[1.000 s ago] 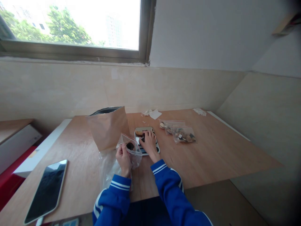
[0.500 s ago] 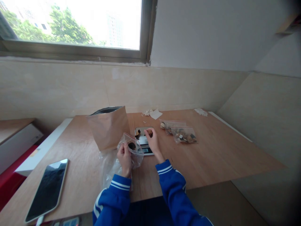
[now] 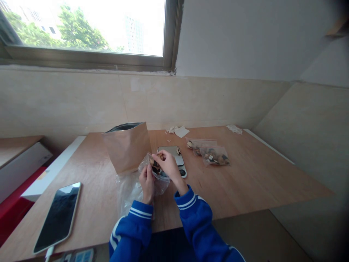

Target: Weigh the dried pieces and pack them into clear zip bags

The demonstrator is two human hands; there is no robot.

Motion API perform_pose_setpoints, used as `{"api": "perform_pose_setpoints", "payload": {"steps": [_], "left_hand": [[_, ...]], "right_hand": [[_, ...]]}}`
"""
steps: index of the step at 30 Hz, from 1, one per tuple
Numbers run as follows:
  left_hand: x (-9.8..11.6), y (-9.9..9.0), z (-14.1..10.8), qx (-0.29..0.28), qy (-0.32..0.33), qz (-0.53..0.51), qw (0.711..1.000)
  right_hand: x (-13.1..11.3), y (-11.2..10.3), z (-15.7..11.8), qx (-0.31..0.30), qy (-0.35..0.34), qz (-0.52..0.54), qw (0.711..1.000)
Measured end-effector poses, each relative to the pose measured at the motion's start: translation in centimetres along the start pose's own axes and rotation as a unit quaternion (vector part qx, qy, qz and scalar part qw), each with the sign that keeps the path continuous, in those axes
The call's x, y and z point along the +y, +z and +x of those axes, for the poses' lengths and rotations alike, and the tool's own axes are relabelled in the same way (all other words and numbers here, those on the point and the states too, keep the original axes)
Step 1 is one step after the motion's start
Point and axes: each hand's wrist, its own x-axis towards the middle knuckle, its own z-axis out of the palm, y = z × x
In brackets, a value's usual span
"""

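My left hand (image 3: 147, 183) pinches the edge of a clear zip bag (image 3: 163, 185) that is held open. At the bag's mouth, my right hand (image 3: 167, 165) has its fingers closed on brown and black dried pieces (image 3: 156, 166). Whether these pieces are inside the bag or just above it is hard to tell. Behind my right hand lies a kitchen scale (image 3: 170, 149), partly covered by it, with one small dried piece (image 3: 178, 150) on its plate. More clear plastic bags (image 3: 127, 194) lie under my left wrist.
A brown paper pouch (image 3: 128, 147) stands upright behind my left hand. Filled zip bags (image 3: 215, 156) lie right of the scale. A phone (image 3: 58, 216) with a cable is at the left. Scraps of paper (image 3: 181, 131) lie near the wall.
My right hand has moved left from the scale to the bag's mouth, carrying dried pieces. Fewer pieces lie on the scale plate. My left hand stays on the bag.
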Motion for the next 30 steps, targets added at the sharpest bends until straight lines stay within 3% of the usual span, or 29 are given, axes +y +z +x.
{"api": "perform_pose_setpoints", "payload": {"steps": [5, 11, 19, 30], "left_hand": [[0.2, 0.0, -0.2, -0.002, -0.029, -0.030, 0.999], [0.2, 0.2, -0.1, 0.007, -0.051, -0.061, 0.997], [0.1, 0.4, 0.0, 0.016, -0.061, -0.103, 0.993], [-0.1, 0.4, -0.1, 0.007, -0.081, -0.096, 0.992]], "right_hand": [[-0.5, -0.1, -0.2, 0.011, -0.006, -0.128, 0.992], [-0.9, -0.4, -0.3, 0.039, -0.004, -0.161, 0.986], [0.1, 0.1, 0.3, 0.062, -0.020, -0.032, 0.997], [-0.4, 0.3, 0.5, 0.104, -0.020, 0.045, 0.993]]}}
